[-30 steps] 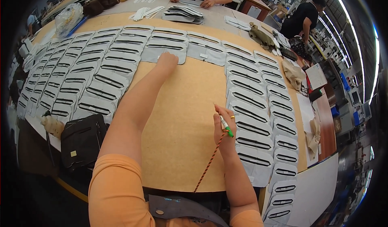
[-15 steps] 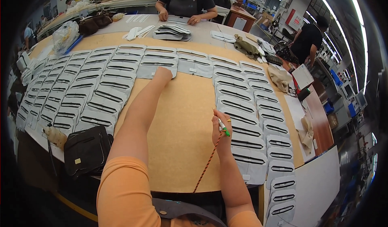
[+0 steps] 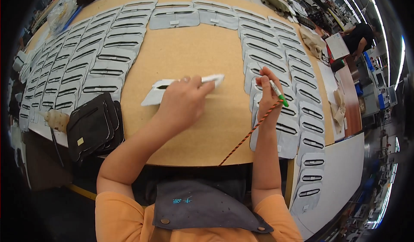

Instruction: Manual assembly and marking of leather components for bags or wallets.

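Note:
My left hand (image 3: 185, 102) is closed on a pale grey fabric panel (image 3: 152, 96) with a dark slit, over the middle of the table; the panel's right end is blurred by motion and the hand covers its middle. In my right hand (image 3: 269, 96) is a slim white pen (image 3: 275, 88) with a green end, gripped near the right-hand column of panels. An orange-and-black braided cord (image 3: 246, 137) runs from the green end down to the table's front edge. Overlapping rows of similar slit panels (image 3: 110, 58) lie to the left, and more panels (image 3: 174, 23) lie at the far side.
A stack of dark leather-like pieces (image 3: 92, 127) lies at the left table edge beside a cream bottle (image 3: 56, 120). Clear plastic wrapping (image 3: 61, 14) sits at the far left. To the right are an open notebook (image 3: 337, 47) and another person (image 3: 360, 37).
My left hand has come back from the far row to the middle, bringing a panel with it. My right hand keeps the pen. The view has tilted downward.

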Motion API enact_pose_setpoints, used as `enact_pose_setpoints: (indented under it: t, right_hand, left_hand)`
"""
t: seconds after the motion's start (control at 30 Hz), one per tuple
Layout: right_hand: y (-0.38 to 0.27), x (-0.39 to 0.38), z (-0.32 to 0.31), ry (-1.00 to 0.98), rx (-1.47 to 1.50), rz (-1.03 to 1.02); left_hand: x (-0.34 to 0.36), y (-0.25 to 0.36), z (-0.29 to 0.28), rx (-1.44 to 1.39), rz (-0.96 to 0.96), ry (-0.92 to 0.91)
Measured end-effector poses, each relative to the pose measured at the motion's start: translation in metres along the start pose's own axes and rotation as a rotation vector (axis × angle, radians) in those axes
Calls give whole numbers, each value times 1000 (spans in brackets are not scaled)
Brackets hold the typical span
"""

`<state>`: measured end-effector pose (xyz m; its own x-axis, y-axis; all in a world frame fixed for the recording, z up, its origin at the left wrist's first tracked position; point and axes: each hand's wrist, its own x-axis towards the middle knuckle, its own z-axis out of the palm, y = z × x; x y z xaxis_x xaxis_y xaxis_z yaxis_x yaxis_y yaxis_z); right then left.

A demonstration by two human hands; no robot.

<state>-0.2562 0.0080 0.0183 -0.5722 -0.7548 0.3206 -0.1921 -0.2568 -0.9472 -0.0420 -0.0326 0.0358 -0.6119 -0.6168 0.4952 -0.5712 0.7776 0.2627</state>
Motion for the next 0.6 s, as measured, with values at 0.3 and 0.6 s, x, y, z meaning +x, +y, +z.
enact_pose_setpoints:
  t: [0.3, 0.6]
  right_hand:
    - [-13, -70, -29, -427, -4, 175]
    - [6, -96, -10, -692, 16, 357]
  left_hand:
    - [-81, 18, -28, -469, 103, -667]
    - [-93, 12, 12, -459, 107, -321]
